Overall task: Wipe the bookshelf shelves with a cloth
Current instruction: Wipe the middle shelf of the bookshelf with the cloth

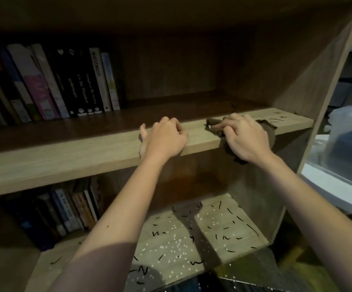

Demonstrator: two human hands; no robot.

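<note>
Left hand (164, 142) rests curled on shelf (65, 157) edge, right hand (244, 140) gripping cloth (213, 123).

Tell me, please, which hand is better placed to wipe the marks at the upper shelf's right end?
The right hand: it grips the cloth beside those marks; the left hand rests empty on the shelf edge.
</note>
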